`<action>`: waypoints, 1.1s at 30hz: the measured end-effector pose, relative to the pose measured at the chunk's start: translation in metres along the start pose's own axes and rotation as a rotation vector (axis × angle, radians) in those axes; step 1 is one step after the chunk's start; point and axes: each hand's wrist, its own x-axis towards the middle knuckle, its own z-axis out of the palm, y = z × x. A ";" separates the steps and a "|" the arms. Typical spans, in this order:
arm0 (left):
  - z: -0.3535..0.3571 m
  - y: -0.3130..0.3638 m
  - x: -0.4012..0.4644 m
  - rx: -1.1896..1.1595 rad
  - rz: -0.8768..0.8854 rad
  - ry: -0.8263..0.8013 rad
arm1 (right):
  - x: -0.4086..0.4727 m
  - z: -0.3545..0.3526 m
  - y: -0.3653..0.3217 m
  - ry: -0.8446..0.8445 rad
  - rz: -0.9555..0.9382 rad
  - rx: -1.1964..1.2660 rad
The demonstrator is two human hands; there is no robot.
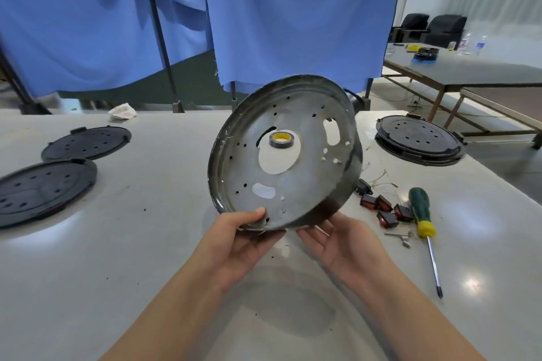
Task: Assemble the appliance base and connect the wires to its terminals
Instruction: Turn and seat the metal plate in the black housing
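My left hand (243, 239) grips the tilted metal base (286, 155) at its lower rim, thumb on top, fingers hidden behind. My right hand (340, 246) lies open beneath it; contact is unclear. Through its centre hole shows a tape roll (281, 139). Switches (384, 209) lie near the table's (146, 243) right edge.

We find no readable text anywhere. The metal base plate (289, 155) carries no stamp or marking we can make out. The tape roll (280, 139) shows a yellow core, no print legible. The bottles (472, 44) on the far table have labels, too small and blurred to read. Screwdriver (422, 215) handle and the black covers (420, 139): no lettering visible.
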 end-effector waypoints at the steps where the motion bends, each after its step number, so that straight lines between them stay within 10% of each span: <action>1: 0.000 0.001 -0.001 -0.012 -0.018 -0.009 | -0.001 0.001 0.002 -0.014 -0.021 -0.084; 33: -0.003 0.003 0.003 -0.078 -0.215 -0.174 | 0.002 0.006 0.026 0.057 -0.193 -0.398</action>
